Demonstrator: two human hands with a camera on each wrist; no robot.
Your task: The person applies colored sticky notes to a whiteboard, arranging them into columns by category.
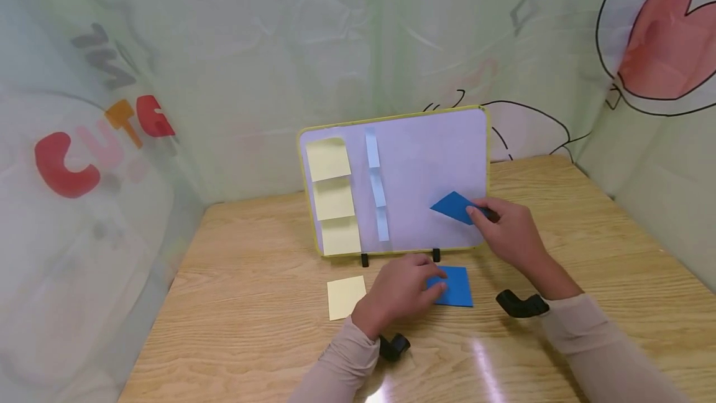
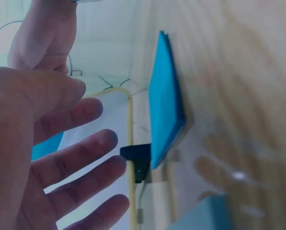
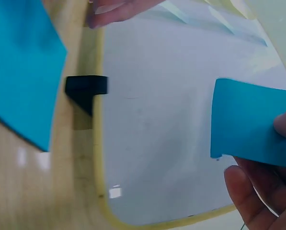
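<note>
My right hand (image 1: pixel 511 232) pinches a blue sticky note (image 1: pixel 452 206) between thumb and fingers, in front of the right part of a whiteboard (image 1: pixel 425 160). In the right wrist view this note (image 3: pixel 248 122) has a slightly bent lower corner. Fingers spread and relaxed, my left hand (image 1: pixel 403 288) hovers by a pad of blue sticky notes (image 1: pixel 455 288) on the table. The left wrist view shows its fingers apart from the pad (image 2: pixel 165 100) and holding nothing. A yellow sticky note pad (image 1: pixel 345 297) lies left of that hand, partly covered by it.
Three yellow notes (image 1: pixel 330 198) run down the board's left side, beside a column of three pale blue notes (image 1: pixel 377 186) seen as narrow strips. Black feet (image 1: pixel 436 255) support the yellow-framed board on the wooden table (image 1: pixel 252 303). A printed curtain (image 1: pixel 252 67) hangs behind.
</note>
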